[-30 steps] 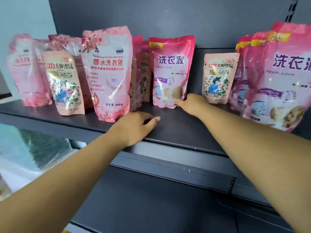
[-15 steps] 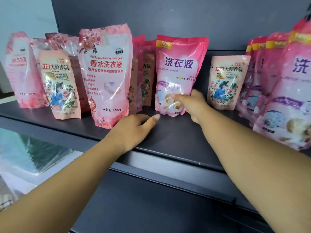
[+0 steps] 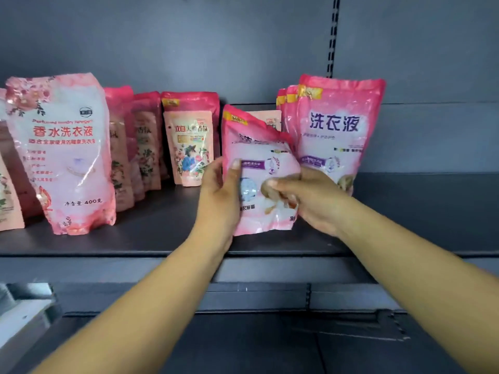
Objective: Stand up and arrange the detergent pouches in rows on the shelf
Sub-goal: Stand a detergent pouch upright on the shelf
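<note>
Both my hands hold one pink detergent pouch (image 3: pixel 259 163) with a purple label, tilted and bent, just above the dark shelf (image 3: pixel 151 238). My left hand (image 3: pixel 220 190) grips its left edge with the thumb on the front. My right hand (image 3: pixel 310 197) pinches its lower right part. Right behind it stands a row of matching pink pouches (image 3: pixel 337 130). A small peach floral pouch (image 3: pixel 190 147) stands to the left, and a tall pale pink pouch (image 3: pixel 62 155) stands at the front left.
More peach and pink pouches (image 3: pixel 135 147) stand in rows between the tall pouch and the floral one. The shelf's right part (image 3: pixel 432 211) is bare. A grey back panel with a slotted upright (image 3: pixel 333 36) closes the rear. A lower shelf (image 3: pixel 270 344) lies below.
My right hand has carried the purple-label pouch rightward to the matching row. My left hand left the shelf surface and took hold of the pouch's left edge. The view shifted right.
</note>
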A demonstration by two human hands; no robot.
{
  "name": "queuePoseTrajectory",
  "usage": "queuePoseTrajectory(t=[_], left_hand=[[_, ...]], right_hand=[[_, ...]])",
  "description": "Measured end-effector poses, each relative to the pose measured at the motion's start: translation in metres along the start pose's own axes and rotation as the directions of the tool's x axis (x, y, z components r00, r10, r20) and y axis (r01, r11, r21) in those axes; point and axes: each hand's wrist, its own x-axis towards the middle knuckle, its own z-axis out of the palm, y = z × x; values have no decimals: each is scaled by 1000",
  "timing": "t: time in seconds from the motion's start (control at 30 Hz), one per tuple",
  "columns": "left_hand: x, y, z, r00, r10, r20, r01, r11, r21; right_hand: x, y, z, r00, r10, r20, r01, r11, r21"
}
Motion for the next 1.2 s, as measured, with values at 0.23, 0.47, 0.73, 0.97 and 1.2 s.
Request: queuePoseTrajectory(t=[0.23,0.47,0.73,0.97,1.2], left_hand=[[-32,7,23,941,292,170,-265,950,-164],[-28,16,48,865,317,388,-314,947,-72],[-24,-3,94,862,135,488,-158,987,7],[-17,-8,59,960,171,223,-172,985,-17],[24,-9,2,945,288,152,-320,910,262]], right_hand=[[-32,-12,-19,990,-125,-62,136,969,209],[-41,-15,-30,925,-268,-268,302,948,97],[-60,1,-70,876,-159,-456,207,977,57],[-66,-16,-116,844,-40,-534,43,999,-8],[-48,-5,-138,736,129,-664,-236,969,-73]])
